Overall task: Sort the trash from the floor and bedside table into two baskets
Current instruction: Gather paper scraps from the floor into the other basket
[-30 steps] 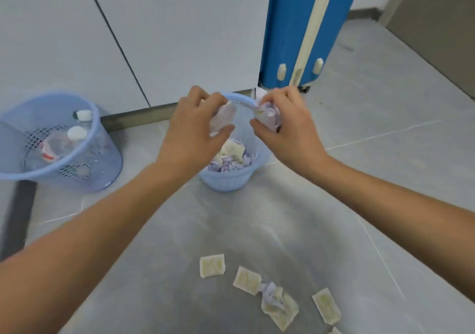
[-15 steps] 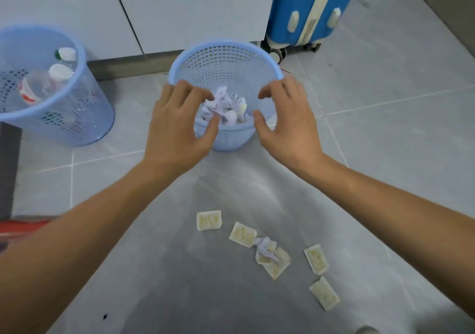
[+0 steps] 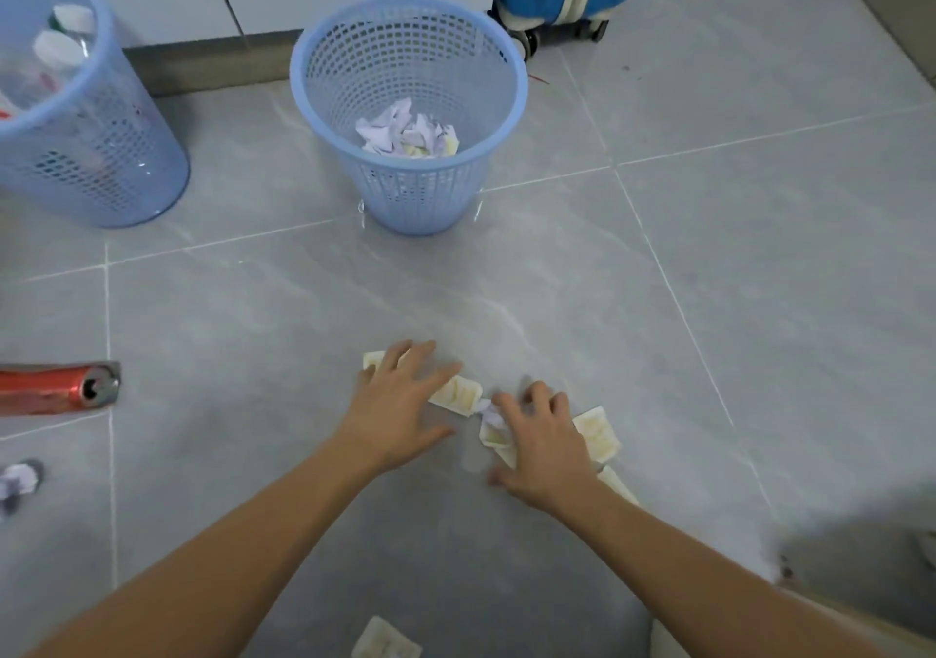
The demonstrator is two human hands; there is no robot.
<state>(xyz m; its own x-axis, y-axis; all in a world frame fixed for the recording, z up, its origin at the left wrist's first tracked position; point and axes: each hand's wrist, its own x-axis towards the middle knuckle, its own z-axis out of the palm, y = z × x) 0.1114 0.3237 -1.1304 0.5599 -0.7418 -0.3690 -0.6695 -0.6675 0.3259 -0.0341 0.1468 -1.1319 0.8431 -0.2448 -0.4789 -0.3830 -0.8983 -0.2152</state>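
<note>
The left basket (image 3: 76, 115) and red can (image 3: 50, 390) are cut by the left edge (the can's label unreadable); the right hand (image 3: 544, 447) hides part of the wrappers (image 3: 597, 432).

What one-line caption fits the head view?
Left hand and right hand reach for yellowish paper squares on grey tile floor, before a paper-filled blue mesh plastic basket.

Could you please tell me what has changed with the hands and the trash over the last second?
Both hands let their crumpled scraps drop into the middle basket and came down to the floor. The left hand now lies spread over the yellowish wrappers; the right hand reaches onto the crumpled paper beside them. Both baskets, including the left basket holding bottles, stayed put.
</note>
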